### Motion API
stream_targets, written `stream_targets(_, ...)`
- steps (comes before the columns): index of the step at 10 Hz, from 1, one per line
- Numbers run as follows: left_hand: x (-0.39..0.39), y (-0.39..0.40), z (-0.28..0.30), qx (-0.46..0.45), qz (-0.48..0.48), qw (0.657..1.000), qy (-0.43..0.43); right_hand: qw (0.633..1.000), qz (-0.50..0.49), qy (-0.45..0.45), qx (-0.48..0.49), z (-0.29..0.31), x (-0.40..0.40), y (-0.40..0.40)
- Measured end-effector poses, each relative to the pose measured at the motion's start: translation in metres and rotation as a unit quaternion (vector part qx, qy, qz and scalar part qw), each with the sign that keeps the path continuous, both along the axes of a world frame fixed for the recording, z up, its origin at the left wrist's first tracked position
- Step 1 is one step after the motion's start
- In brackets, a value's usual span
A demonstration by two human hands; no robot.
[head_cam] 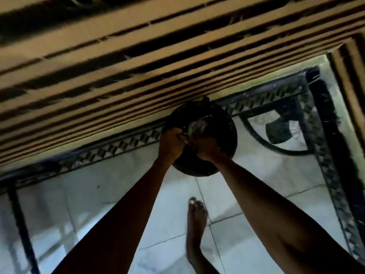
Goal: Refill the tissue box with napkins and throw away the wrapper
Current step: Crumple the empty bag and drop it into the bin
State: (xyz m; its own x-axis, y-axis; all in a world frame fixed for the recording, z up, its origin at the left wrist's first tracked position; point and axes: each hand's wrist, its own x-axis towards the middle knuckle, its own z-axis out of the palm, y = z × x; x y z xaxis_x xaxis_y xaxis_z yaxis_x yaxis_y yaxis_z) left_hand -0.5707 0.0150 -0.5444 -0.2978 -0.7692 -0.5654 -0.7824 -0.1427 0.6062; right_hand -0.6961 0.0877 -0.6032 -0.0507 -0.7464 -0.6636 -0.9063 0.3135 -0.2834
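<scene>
**Pushing the wrapper down into the dark bin**

The person reaches both arms forward over a round dark bin [199, 139] that stands on the pale tiled floor [256, 171], tucked against a striped wooden slatted structure [138, 80] and a black patterned metal frame [325, 135]; a bare foot [196, 214] stands just behind the bin. The left hand [170, 144] is curled shut at the bin's near rim, seemingly gripping the dark rim or liner; the right hand [207, 149] is closed beside it, though what it pinches cannot be told. A pale crumpled thing, probably the wrapper [197, 125], lies inside the mouth of the bin just beyond the hands; the picture is blurred, so this is a judgement. The tissue box is not in view.

To do this step well, the left hand should hold the opening steady while the right pushes the wrapper fully below the rim; light film tends to spring back up or cling to the fingers, so it wants a firm press and a clean release.
</scene>
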Motion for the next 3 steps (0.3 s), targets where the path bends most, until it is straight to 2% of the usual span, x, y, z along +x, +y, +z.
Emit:
stream_targets(1, -0.004, 0.006, -0.026, 0.004, 0.034, 0.999, 0.009, 0.997, 0.061, -0.025, 0.029, -0.019, -0.007, -0.001)
stream_targets(2, -0.003, 0.008, -0.005, 0.025, 0.064, 0.997, 0.027, 0.998, -0.033, -0.043, -0.03, 0.019, -0.018, -0.005)
stream_targets(3, 0.0, 0.013, 0.058, 0.029, 0.079, 0.996, 0.035, 0.972, -0.187, -0.092, -0.104, 0.102, -0.015, 0.008)
